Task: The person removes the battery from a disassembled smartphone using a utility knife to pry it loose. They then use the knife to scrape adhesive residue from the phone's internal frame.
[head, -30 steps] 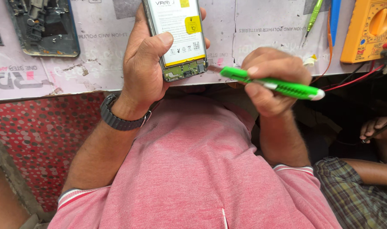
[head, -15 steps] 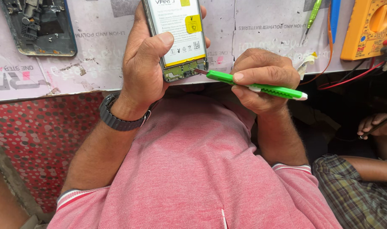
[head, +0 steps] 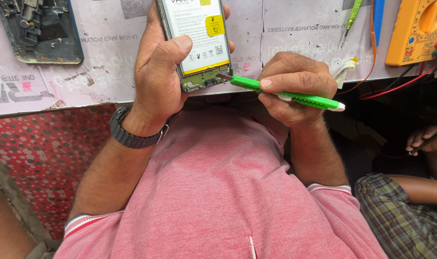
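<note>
My left hand [head: 161, 72] grips an opened phone [head: 197, 41] with its back cover off. A white battery with a yellow label shows, and a strip of circuit board lies bare at the phone's lower end. My right hand [head: 295, 88] holds a green tool [head: 288, 95] like a pen. Its metal tip touches the board at the phone's lower right corner. A dark watch [head: 129, 133] sits on my left wrist.
A second stripped phone frame [head: 41, 31] lies at the top left of the paper-covered bench [head: 285, 29]. At the top right are a yellow multimeter [head: 415, 31] with red leads and a green screwdriver [head: 350, 19]. Another person's hand [head: 424, 139] is at the right edge.
My right hand has moved left and up with the green tool, bringing its tip from beside the phone onto the board at its lower end. My left hand kept the phone steady.
</note>
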